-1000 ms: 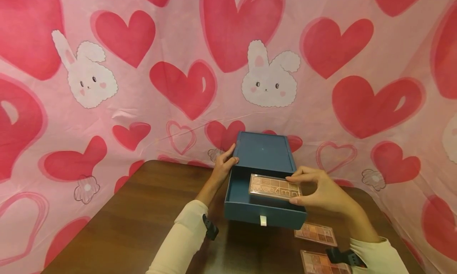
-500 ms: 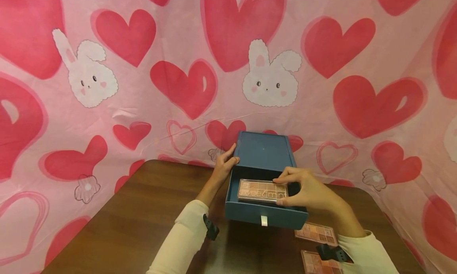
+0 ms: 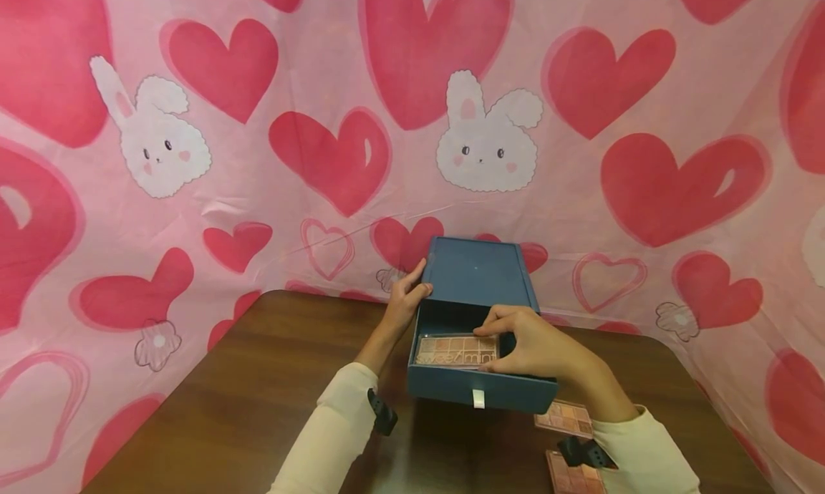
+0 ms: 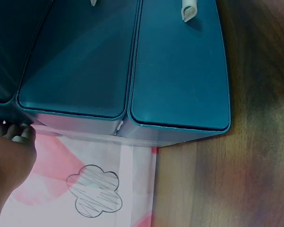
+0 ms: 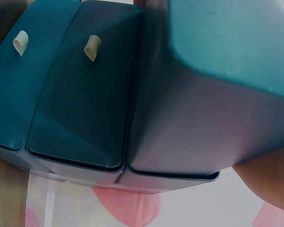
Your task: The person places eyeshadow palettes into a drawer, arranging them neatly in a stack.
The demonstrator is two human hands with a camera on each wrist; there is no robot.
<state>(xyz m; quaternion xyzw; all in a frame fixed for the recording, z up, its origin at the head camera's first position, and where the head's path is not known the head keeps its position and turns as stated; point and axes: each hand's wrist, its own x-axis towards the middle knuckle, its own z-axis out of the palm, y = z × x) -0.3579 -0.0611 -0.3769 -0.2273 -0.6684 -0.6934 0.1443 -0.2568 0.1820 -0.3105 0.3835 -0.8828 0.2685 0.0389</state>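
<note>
A blue drawer unit (image 3: 477,272) stands on the table with its top drawer (image 3: 445,383) pulled out. My left hand (image 3: 404,301) grips the unit's left side, thumb near the top edge; the left wrist view shows its curled fingers (image 4: 23,135) against that side. My right hand (image 3: 535,344) pinches the right end of an eyeshadow palette (image 3: 445,349) inside the open drawer, thumb at the near edge and fingers at the far edge. In the right wrist view the drawer hides the fingers and the palette; only part of the right hand (image 5: 270,175) shows.
Two more eyeshadow palettes, a farther one (image 3: 563,417) and a nearer one (image 3: 575,476), lie on the table (image 3: 258,408) by the right forearm. Lower drawers (image 4: 180,71) with white pull tabs are closed. A pink heart-patterned cloth (image 3: 322,64) hangs behind.
My right hand has moved left and down with the palette, from above the open drawer's right side into the drawer. The left hand and the drawer unit have stayed put.
</note>
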